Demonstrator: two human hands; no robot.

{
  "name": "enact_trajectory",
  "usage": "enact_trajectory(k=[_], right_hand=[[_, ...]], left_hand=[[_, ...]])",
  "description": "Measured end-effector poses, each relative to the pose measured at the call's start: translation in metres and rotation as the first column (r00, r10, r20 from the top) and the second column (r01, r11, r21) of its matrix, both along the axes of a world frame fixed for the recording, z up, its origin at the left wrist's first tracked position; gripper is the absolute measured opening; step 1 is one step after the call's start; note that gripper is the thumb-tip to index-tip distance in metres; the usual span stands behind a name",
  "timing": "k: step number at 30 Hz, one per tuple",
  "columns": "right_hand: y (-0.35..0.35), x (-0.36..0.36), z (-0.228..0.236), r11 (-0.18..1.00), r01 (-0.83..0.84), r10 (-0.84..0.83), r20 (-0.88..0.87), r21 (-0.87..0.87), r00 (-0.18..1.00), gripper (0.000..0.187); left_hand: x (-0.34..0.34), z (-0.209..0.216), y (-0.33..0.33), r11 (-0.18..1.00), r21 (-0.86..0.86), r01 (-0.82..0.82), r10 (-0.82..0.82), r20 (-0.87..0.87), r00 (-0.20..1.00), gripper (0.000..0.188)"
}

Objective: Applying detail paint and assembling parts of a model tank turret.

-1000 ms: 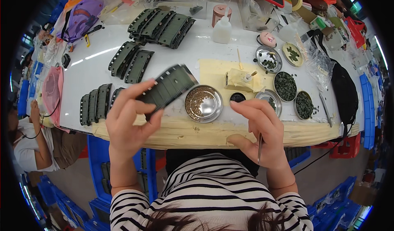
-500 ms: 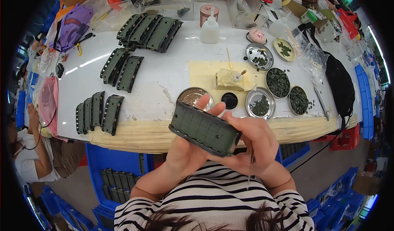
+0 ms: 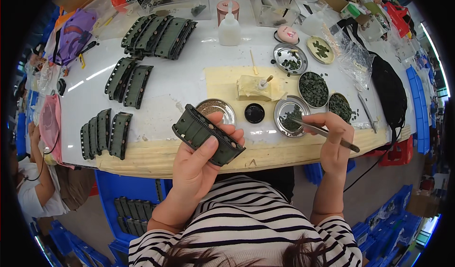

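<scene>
Head view — left hand [image 3: 196,158] pinches curved dark-green panel [image 3: 192,131] over table edge [image 3: 142,161]; right hand [image 3: 335,139] pinches tweezers [image 3: 319,130], tips at green chips [image 3: 290,120] in metal dish [image 3: 280,111] — tip closure unclear. Best to lift single chips lightly, panel held steady.

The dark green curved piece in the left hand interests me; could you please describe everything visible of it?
The dark green curved piece looks rigid, perhaps plastic: a gently arched body with shallow crosswise lines and a dark, toothed-looking long edge. It slants, left end higher, over the table's pale yellow front edge. It rests in the left hand's grip, thumb over its face.
</scene>
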State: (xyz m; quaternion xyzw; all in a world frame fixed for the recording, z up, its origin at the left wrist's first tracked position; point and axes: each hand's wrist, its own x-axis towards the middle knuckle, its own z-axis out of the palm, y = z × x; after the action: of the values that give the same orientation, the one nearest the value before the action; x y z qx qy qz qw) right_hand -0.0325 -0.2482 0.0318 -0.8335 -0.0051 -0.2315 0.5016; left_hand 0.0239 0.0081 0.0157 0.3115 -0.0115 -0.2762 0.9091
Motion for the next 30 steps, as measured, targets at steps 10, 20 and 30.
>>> enact_trajectory(k=[10, 20, 30], right_hand=[[0.013, 0.01, -0.018, 0.986, 0.159, -0.163, -0.1, -0.047, 0.982, 0.013], [0.017, 0.015, -0.011, 0.962, 0.117, -0.129, -0.032, -0.246, 0.991, 0.012], [0.016, 0.014, -0.012, 0.973, 0.101, -0.11, -0.036, -0.206, 0.993, 0.011]], left_hand=[[-0.005, 0.005, -0.009, 0.997, 0.072, 0.018, -0.018, 0.001, 1.0, 0.034], [-0.008, 0.005, -0.013, 0.992, 0.128, 0.017, -0.017, 0.001, 1.0, 0.04], [-0.008, 0.018, -0.017, 0.972, 0.209, -0.107, 0.064, 0.204, 0.977, 0.05]])
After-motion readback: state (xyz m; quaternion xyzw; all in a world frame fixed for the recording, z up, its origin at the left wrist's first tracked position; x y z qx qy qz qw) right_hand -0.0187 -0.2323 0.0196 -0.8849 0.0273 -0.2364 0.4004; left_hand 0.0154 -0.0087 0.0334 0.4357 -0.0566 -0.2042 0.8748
